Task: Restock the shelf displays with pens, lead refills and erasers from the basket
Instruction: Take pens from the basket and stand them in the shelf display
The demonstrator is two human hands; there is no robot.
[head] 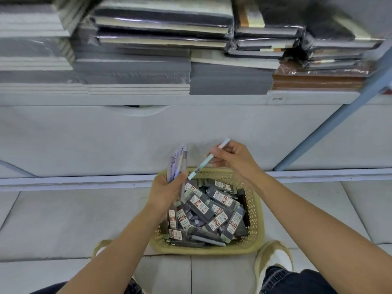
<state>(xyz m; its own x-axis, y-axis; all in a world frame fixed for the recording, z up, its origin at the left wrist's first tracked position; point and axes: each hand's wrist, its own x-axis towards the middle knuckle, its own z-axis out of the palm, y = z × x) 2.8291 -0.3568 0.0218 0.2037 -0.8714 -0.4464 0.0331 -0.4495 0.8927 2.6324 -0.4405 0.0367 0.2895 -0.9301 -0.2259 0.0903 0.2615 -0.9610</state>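
Observation:
A tan plastic basket (257,219) sits on the floor between my feet, filled with several dark lead refill packs (203,206) and a few grey pens (209,240). My left hand (166,190) grips a bunch of pale purple pens (177,164) upright above the basket's left rim. My right hand (235,159) pinches a single pale blue pen (204,163) near its pink upper end; the pen slants down to the left, its tip close to my left thumb.
A white shelf front (191,98) runs across above the basket, stacked with grey, black and brown notebooks (135,68). A blue shelf post (331,117) slants at the right. White drawer panels (84,141) stand behind the basket. My shoes (273,257) flank the basket on the tiled floor.

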